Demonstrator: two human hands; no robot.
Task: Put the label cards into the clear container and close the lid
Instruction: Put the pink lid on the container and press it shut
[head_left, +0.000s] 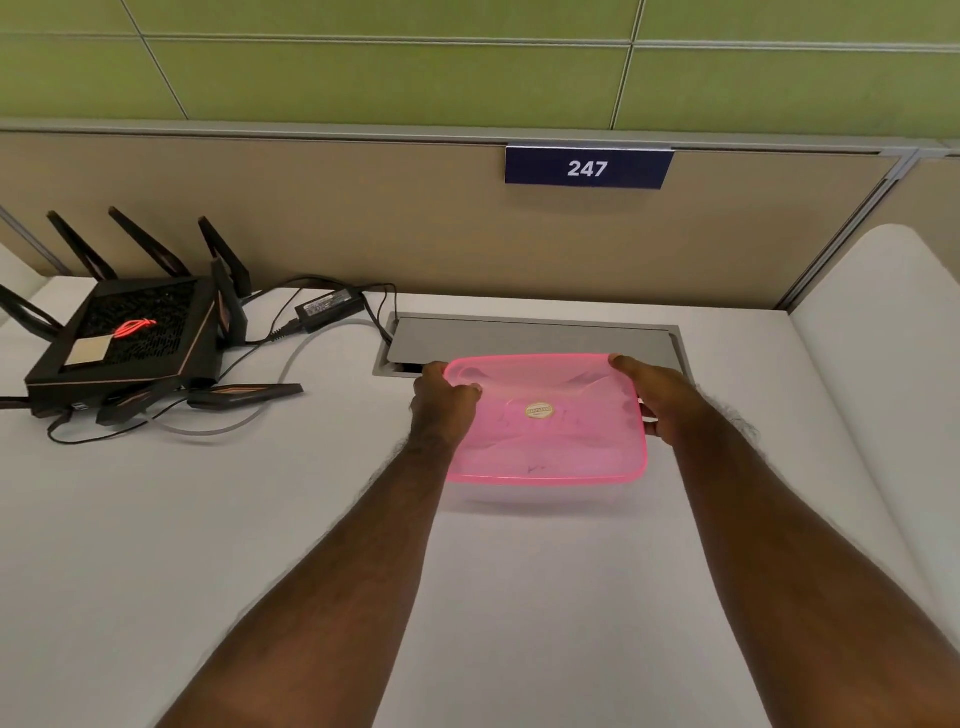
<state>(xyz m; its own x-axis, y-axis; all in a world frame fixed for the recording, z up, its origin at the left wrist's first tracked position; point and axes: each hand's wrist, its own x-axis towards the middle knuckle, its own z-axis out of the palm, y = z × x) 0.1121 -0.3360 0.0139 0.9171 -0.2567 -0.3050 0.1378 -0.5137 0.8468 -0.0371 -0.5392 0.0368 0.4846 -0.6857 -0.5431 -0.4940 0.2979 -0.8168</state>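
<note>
A black router (124, 338) sits far left on the worktop (260, 519). My left hand (441, 397) and right hand (657, 397) each grip a side of the pink lid (545, 441), which lies over the clear container (535, 496); cards are dimly visible inside.

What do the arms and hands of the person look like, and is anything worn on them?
Both forearms are bare, with no sleeves in view, and have visible hair. The left hand and the right hand wear no gloves. No watch, bracelet or ring is visible on either one.
</note>
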